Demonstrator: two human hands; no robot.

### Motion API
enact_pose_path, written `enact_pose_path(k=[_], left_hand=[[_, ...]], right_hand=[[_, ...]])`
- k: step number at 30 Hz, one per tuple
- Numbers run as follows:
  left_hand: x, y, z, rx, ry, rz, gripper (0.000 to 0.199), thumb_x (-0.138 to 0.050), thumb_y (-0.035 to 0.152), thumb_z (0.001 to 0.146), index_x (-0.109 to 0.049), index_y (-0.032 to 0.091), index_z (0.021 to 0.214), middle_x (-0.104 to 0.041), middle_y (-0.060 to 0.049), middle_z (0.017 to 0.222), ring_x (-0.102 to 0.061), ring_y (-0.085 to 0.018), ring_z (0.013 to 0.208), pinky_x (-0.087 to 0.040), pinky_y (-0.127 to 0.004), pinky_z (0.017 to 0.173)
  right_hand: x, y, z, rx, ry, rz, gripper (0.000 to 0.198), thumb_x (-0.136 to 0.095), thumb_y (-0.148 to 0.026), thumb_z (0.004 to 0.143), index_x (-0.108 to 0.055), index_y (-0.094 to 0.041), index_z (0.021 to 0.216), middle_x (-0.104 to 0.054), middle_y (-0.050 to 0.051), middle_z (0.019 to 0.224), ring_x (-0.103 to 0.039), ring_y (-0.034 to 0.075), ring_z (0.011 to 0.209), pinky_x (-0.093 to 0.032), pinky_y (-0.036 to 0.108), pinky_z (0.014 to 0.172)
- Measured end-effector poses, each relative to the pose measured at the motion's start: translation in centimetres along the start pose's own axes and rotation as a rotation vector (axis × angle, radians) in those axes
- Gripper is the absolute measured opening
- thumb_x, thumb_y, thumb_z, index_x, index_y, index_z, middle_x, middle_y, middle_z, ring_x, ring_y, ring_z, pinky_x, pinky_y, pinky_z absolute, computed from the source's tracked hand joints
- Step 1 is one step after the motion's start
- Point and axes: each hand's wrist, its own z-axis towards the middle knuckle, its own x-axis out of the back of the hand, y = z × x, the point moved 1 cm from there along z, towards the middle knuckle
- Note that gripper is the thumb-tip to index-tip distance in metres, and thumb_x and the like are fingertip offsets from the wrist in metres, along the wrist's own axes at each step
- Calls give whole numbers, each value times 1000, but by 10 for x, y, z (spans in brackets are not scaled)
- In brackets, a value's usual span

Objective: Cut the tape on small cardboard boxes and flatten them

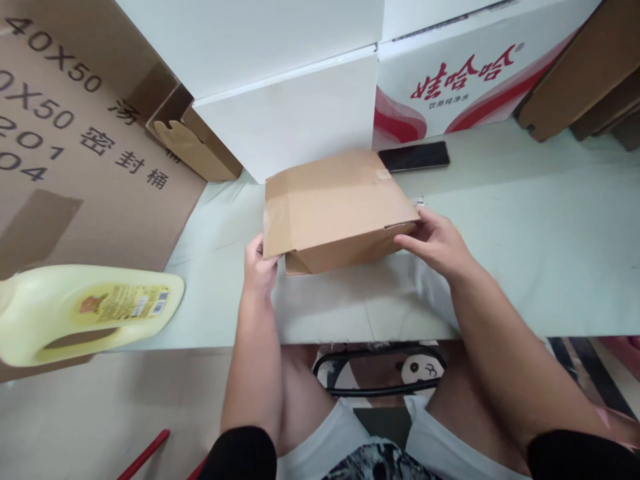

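Observation:
A brown cardboard box (335, 203) is held between my two hands above the table, tilted, with its broad face up. My left hand (261, 267) grips its left front corner, where a flap sticks out; some of the fingers are hidden behind the cardboard. At the right front corner, my right hand (436, 243) is closed on the edge, thumb on the front side and fingers behind. The inside of the box does not show.
A black phone (415, 157) lies behind the box on the pale green table (540, 247). White cartons (305, 107) line the back. At left stand a large printed cardboard box (115, 167) and a yellow jug (125, 303) on its side. Folded cardboard (575, 80) leans at right.

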Motion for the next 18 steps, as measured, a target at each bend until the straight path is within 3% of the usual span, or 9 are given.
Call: enact_pose_path(k=[2,6,8,11,13,15,18], left_hand=[[6,4,-2,60,-80,7,31,-78,16,40,-67,19,69,-64,0,64,-58,-16,58,-49,-26,54],[21,14,-7,168,-277,15,40,-88,19,42,-72,18,80,-68,-4,65,-63,-20,53,-53,-30,47],[29,20,-8,251,-488,82,38,-91,21,46,-74,18,80,-71,-5,63,-66,-22,52,-56,-31,48],[41,27,-13,490,-919,195,30,-93,26,55,-76,19,79,-74,-10,62,-69,-24,50,-57,-31,45],[46,29,-16,628,-1071,175,31,-93,36,59,-76,19,80,-75,-13,63,-67,-25,43,-53,-31,39],[47,27,-15,636,-990,122,37,-92,45,59,-75,19,78,-73,-14,59,-62,-24,37,-47,-29,33],[40,16,-3,416,-529,112,32,-90,40,60,-73,19,77,-56,-1,41,-48,-15,30,-36,-22,31]], right_hand=[[0,-1,-2,-59,16,74,48,-79,-59,69,-61,-23,95,-69,5,91,-65,23,84,-53,34,71],[-1,-1,-4,-220,41,207,50,-60,-74,81,-63,-24,88,-65,4,80,-58,19,66,-43,31,55],[-2,-1,-4,-295,38,185,44,-62,-68,82,-64,-24,83,-64,4,76,-58,19,66,-43,31,56],[-5,-4,-3,-333,41,160,32,-71,-54,78,-66,-24,87,-67,3,76,-63,22,75,-47,31,62],[-7,-6,-3,-340,40,178,30,-70,-50,78,-66,-24,91,-69,2,79,-64,21,75,-49,31,63],[-7,-7,-3,-366,42,198,28,-69,-49,80,-65,-24,92,-68,2,79,-63,19,68,-49,31,59],[-6,-6,-3,-421,62,229,24,-67,-45,84,-65,-24,95,-68,1,77,-63,18,61,-48,30,54]])
